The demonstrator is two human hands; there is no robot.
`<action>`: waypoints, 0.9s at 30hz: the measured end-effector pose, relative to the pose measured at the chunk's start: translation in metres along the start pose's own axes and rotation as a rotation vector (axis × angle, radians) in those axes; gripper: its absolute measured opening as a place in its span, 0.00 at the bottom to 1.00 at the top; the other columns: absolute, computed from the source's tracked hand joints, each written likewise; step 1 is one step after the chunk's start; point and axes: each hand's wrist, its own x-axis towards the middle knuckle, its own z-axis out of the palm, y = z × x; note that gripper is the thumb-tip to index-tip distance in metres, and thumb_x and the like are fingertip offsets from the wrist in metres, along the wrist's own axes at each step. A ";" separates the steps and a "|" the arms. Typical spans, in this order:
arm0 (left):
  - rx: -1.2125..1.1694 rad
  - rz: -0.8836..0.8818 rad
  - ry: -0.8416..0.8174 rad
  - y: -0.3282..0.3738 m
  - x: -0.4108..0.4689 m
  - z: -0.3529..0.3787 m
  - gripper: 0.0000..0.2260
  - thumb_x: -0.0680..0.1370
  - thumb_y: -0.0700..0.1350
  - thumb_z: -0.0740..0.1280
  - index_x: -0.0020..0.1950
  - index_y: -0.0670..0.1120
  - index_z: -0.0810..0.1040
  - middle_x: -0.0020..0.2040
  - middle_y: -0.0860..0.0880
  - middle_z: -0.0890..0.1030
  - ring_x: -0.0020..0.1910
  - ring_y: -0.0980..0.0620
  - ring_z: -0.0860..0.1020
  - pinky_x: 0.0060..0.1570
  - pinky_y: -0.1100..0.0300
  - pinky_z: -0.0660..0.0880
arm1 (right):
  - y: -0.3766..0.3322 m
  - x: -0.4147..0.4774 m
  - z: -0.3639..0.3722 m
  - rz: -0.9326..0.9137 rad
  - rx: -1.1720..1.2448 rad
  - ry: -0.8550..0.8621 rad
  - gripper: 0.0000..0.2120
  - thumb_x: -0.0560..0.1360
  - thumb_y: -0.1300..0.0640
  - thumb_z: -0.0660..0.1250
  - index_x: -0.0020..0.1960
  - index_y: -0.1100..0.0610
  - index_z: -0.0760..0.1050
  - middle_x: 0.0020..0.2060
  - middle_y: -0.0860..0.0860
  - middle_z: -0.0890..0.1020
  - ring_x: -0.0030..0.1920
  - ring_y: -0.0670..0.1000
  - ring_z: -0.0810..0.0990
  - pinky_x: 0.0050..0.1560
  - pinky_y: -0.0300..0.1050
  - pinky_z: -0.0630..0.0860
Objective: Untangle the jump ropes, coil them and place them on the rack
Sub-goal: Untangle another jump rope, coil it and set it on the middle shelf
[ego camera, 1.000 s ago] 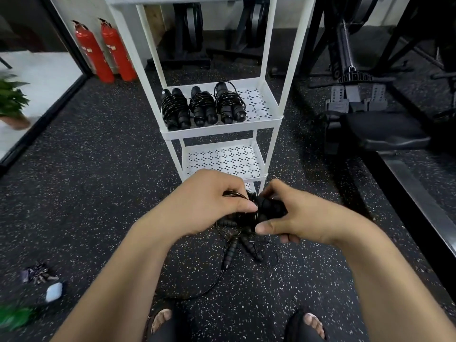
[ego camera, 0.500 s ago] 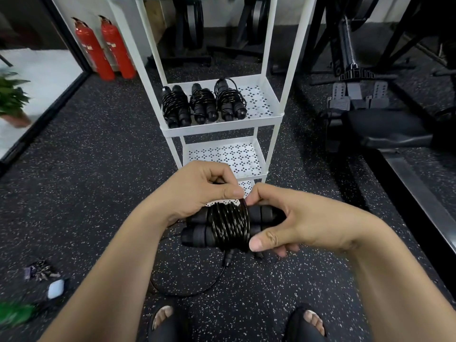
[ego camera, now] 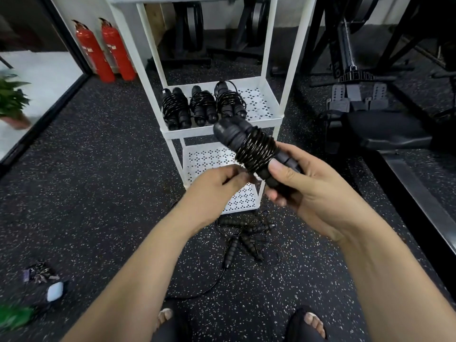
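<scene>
Coiled jump rope (ego camera: 251, 149), earlier level, now tilted up, in right fingers' (ego camera: 278, 169) grasp, left fingers' (ego camera: 232, 176) pinch.

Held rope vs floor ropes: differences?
The held jump rope is wound tight round its paired handles; the floor jump ropes lie tangled, handles splayed. The held jump rope is tilted in the right hand; the floor jump ropes lie flat by the rack. Both are black.

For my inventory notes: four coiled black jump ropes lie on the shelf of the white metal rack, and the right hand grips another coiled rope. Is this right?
Not four: the head view shows three coiled black jump ropes on the white metal rack's shelf. The right hand does grip another coiled rope.
</scene>
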 end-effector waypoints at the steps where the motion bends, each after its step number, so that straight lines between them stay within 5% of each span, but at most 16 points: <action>1: 0.001 0.023 0.004 0.000 0.000 0.004 0.08 0.86 0.53 0.66 0.57 0.58 0.86 0.48 0.61 0.87 0.49 0.59 0.82 0.54 0.55 0.76 | 0.002 0.001 -0.001 -0.005 0.015 0.038 0.17 0.81 0.58 0.70 0.70 0.57 0.79 0.50 0.57 0.82 0.40 0.52 0.77 0.36 0.41 0.73; 7: 0.091 0.111 0.063 0.008 -0.010 0.017 0.04 0.87 0.51 0.65 0.62 0.57 0.74 0.51 0.60 0.83 0.50 0.65 0.79 0.49 0.68 0.72 | 0.012 0.010 -0.006 -0.072 -0.103 0.293 0.14 0.84 0.58 0.69 0.69 0.54 0.80 0.55 0.53 0.86 0.53 0.50 0.82 0.61 0.48 0.76; 13: -0.004 0.069 0.092 0.018 -0.015 0.018 0.04 0.85 0.47 0.69 0.51 0.53 0.77 0.42 0.58 0.86 0.33 0.58 0.79 0.35 0.67 0.72 | 0.024 0.012 0.002 -0.090 -0.381 0.426 0.16 0.80 0.46 0.73 0.66 0.40 0.77 0.54 0.45 0.86 0.56 0.48 0.84 0.61 0.53 0.78; 18: 0.080 0.065 0.069 0.020 -0.016 0.011 0.06 0.81 0.47 0.75 0.47 0.54 0.79 0.41 0.56 0.87 0.32 0.57 0.84 0.40 0.55 0.82 | 0.025 0.011 0.008 -0.104 -0.704 0.416 0.14 0.85 0.50 0.69 0.68 0.42 0.71 0.52 0.40 0.83 0.49 0.35 0.79 0.46 0.31 0.71; 22: 0.125 0.057 0.049 0.020 -0.018 0.002 0.06 0.79 0.46 0.77 0.45 0.53 0.83 0.37 0.53 0.86 0.32 0.58 0.85 0.38 0.54 0.83 | 0.028 0.011 0.008 -0.060 -0.876 0.355 0.14 0.84 0.51 0.70 0.66 0.46 0.69 0.48 0.38 0.81 0.44 0.35 0.78 0.41 0.28 0.70; 27: -0.035 0.089 0.222 0.022 -0.017 -0.007 0.04 0.79 0.43 0.78 0.46 0.52 0.86 0.34 0.50 0.85 0.33 0.54 0.86 0.43 0.52 0.86 | 0.038 0.014 0.014 -0.002 -0.731 0.399 0.16 0.78 0.51 0.78 0.58 0.45 0.72 0.44 0.44 0.85 0.45 0.50 0.84 0.51 0.54 0.82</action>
